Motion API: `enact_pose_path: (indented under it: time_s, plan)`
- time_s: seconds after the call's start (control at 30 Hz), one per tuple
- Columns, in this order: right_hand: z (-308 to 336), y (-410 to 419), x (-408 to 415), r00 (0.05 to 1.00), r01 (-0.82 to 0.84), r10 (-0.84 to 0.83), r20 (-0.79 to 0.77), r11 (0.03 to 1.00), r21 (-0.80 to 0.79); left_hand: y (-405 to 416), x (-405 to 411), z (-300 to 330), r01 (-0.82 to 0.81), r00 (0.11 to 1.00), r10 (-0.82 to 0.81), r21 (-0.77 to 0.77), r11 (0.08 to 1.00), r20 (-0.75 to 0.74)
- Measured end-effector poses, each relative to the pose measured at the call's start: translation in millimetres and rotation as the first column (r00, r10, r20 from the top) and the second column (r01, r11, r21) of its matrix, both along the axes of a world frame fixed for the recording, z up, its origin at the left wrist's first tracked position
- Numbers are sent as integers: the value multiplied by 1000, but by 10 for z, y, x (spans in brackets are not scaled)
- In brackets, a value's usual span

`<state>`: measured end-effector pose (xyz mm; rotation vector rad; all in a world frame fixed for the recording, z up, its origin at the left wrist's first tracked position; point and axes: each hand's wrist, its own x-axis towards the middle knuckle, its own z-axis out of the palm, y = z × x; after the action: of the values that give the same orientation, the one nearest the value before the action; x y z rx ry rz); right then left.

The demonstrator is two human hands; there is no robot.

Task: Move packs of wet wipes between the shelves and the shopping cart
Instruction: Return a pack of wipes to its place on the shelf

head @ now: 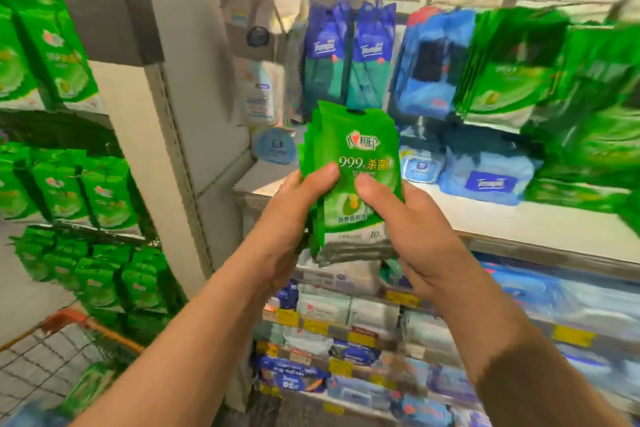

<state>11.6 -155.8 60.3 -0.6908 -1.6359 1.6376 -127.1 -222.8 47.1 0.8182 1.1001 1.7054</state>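
Green packs of wet wipes, a fanned stack, sit upright between both hands in front of the white shelf. The loose stack could slip and scatter if either thumb eases. The left hand and right hand clamp it from either side, thumbs on its face, forearms raised. The shopping cart sits well below-left of the stack.

White shelf at chest height, right of grey upright post: blue wipe packs lying flat on it, green packs beside them toward right, small round-lidded pack at left end. Lower shelves with yellow price tags: pale and blue packs in rows. Left rack: green packs standing upright, several tiers. Orange-rimmed wire cart bottom left, green pack inside.
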Motion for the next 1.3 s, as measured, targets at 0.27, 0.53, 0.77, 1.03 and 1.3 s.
enact_pose_path:
  time_s: [0.27,0.53,0.77,1.03,1.3]
  plan:
    - [47,468,1015,985,136,-139,-106,990,-35,747,974,-23,106,994,-107,53,993,0]
    - [93,823,1508,952,255,-261,-162,965,-61,1174,1430,96,259,965,-261,60,964,25]
    - [169,1076,1572,916,386,-374,-146,920,70,1496,1462,135,269,962,-271,53,962,42]
    - [341,1365,1567,917,387,-374,-135,918,85,1832,1271,303,309,943,-316,74,948,103]
    - [401,1653,1635,804,583,-547,-233,801,135,2061,1083,363,340,939,-343,94,936,12]
